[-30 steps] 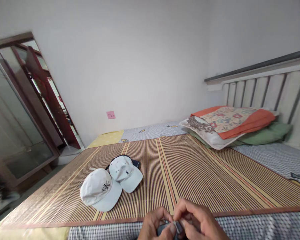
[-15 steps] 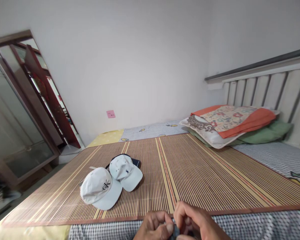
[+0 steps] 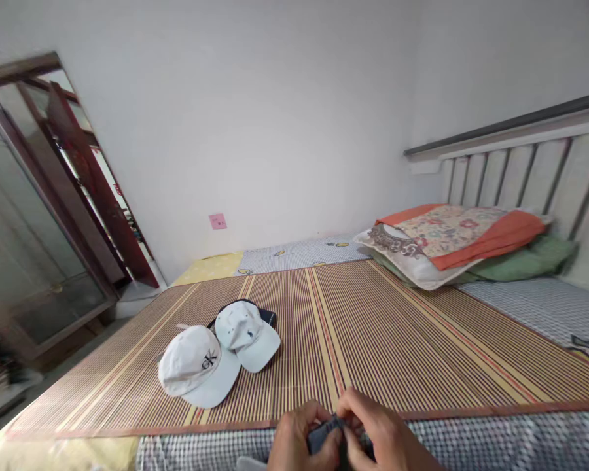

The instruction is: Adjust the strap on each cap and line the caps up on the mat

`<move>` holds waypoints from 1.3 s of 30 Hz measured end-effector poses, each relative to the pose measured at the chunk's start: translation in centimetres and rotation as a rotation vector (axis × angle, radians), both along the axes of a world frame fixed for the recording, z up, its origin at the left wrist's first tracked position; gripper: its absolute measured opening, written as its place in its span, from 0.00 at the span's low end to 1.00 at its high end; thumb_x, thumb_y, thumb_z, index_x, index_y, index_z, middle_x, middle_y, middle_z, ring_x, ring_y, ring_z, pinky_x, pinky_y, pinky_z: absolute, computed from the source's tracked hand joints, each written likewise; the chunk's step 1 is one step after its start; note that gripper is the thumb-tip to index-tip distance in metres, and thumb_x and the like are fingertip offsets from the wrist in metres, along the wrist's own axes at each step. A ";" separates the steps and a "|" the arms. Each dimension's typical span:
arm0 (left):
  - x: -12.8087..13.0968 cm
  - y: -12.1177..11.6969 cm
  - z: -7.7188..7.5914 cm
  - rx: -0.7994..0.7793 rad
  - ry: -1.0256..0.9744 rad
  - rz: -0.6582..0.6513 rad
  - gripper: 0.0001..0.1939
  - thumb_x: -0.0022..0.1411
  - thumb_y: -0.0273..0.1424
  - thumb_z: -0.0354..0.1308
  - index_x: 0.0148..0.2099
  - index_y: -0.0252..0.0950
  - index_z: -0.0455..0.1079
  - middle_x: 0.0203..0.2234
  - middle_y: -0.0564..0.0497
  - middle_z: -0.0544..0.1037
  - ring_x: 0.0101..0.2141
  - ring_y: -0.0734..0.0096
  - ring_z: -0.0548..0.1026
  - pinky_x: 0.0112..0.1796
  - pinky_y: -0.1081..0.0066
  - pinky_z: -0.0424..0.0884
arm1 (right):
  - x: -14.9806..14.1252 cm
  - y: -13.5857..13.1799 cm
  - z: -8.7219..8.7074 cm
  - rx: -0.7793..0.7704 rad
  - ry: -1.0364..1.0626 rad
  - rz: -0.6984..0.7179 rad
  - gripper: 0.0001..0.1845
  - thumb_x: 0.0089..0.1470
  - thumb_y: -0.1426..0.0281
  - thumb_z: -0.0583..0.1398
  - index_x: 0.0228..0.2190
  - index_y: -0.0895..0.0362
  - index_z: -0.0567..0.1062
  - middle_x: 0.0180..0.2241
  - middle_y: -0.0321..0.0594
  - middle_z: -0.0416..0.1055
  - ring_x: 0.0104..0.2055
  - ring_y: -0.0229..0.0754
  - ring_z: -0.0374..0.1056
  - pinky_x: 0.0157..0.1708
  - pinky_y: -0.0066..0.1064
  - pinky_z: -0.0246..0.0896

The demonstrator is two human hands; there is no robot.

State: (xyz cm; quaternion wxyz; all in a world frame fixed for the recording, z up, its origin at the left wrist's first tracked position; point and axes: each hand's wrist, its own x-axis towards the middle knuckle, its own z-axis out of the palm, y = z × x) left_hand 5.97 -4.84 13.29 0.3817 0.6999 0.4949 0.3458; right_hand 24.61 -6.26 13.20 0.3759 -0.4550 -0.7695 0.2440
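Observation:
At the bottom edge, my left hand (image 3: pixel 302 437) and my right hand (image 3: pixel 373 428) meet, their fingers pinched on a dark blue-grey fabric piece (image 3: pixel 319 437). Most of this piece is hidden by the fingers and cut off by the frame, so its kind is unclear. A pale grey rounded edge (image 3: pixel 250 464) shows just left of my left hand; whether it belongs to the fabric cannot be told. To the left on the mat lie a white cap (image 3: pixel 189 360) with black letters and a pale cap (image 3: pixel 243 333) with a small dark emblem. A dark cap (image 3: pixel 267 318) is partly hidden behind them.
A striped bamboo mat (image 3: pixel 397 340) covers the bed over a checked sheet (image 3: pixel 495 438). Pillows (image 3: pixel 432 271) with an orange-edged floral cover (image 3: pixel 471 232) lie at the right, by the slatted headboard (image 3: pixel 515 173). A doorway (image 3: pixel 98 176) stands at the left.
Both hands have risen slightly, and more of the dark fabric shows between them. The pale grey edge has come into view at the bottom. The caps lie as before.

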 end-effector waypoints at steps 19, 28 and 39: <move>-0.4 0.4 0.0 -0.216 -0.469 -0.146 0.31 0.53 0.59 0.70 0.32 0.32 0.77 0.24 0.50 0.74 0.26 0.75 0.64 0.30 0.73 0.57 | 0.8 -0.7 0.9 -0.211 0.440 -0.038 0.16 0.64 0.57 0.57 0.44 0.53 0.79 0.40 0.43 0.79 0.43 0.49 0.76 0.45 0.37 0.72; -0.1 0.0 1.2 -0.346 -0.700 -0.183 0.26 0.54 0.53 0.73 0.30 0.33 0.78 0.22 0.52 0.74 0.27 0.73 0.69 0.34 0.74 0.64 | 0.7 0.3 0.1 -0.224 0.256 0.075 0.22 0.69 0.51 0.53 0.36 0.53 0.77 0.34 0.39 0.79 0.38 0.45 0.75 0.41 0.31 0.68; 0.4 -0.1 0.9 -0.433 -0.907 -0.021 0.26 0.48 0.49 0.78 0.32 0.35 0.72 0.21 0.56 0.72 0.23 0.77 0.68 0.30 0.75 0.64 | 1.3 -0.6 -0.5 -0.270 0.233 0.032 0.24 0.58 0.51 0.67 0.51 0.49 0.81 0.48 0.43 0.81 0.52 0.52 0.76 0.50 0.32 0.70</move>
